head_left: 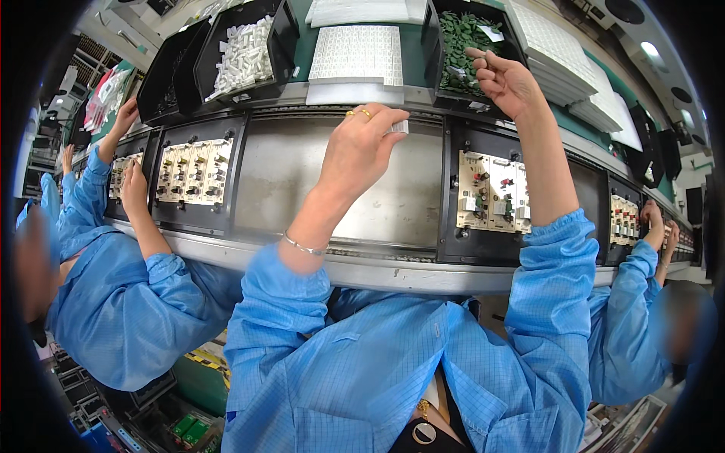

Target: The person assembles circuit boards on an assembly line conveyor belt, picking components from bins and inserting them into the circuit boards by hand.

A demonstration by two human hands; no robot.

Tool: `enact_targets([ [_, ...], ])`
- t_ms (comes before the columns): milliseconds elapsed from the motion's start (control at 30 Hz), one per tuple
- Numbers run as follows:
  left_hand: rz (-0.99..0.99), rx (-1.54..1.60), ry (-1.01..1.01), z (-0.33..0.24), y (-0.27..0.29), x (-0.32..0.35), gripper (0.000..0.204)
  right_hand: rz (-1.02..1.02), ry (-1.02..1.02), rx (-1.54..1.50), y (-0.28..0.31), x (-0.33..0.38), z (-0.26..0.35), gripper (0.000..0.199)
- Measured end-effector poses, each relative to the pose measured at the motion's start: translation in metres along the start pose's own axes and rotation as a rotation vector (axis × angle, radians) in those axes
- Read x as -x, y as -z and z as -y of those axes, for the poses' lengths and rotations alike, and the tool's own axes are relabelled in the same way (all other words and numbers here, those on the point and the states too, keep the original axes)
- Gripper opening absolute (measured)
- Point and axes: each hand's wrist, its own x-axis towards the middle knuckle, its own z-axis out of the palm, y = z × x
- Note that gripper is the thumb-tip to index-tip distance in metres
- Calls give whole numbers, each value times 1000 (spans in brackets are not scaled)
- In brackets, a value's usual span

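My left hand is raised over the bare grey conveyor plate, pinching a small white part between thumb and fingers. My right hand reaches to the front rim of a black bin of small green parts, its fingertips pinched on what looks like a small green part. Below my right forearm, a black carrier holds a cream circuit board with several components on it.
A black bin of white parts and stacked white trays stand behind the conveyor. At left, a co-worker in a blue sleeve has hands on another board carrier. Another co-worker works at far right.
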Motion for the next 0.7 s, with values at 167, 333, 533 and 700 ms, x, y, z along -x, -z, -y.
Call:
enact_targets([
  [167, -2, 11, -34, 5, -1, 0, 26, 36, 57, -3, -8, 1, -4, 43],
  [333, 5, -11, -45, 8, 6, 0, 26, -89, 147, -103, -33, 19, -13, 41],
  [533, -19, -91, 21, 6, 26, 9, 27, 131, 22, -317, -48, 65, -45, 40],
  [700, -104, -166, 104, -19, 58, 41, 27, 108, -42, -67, -58, 115, -81, 37],
])
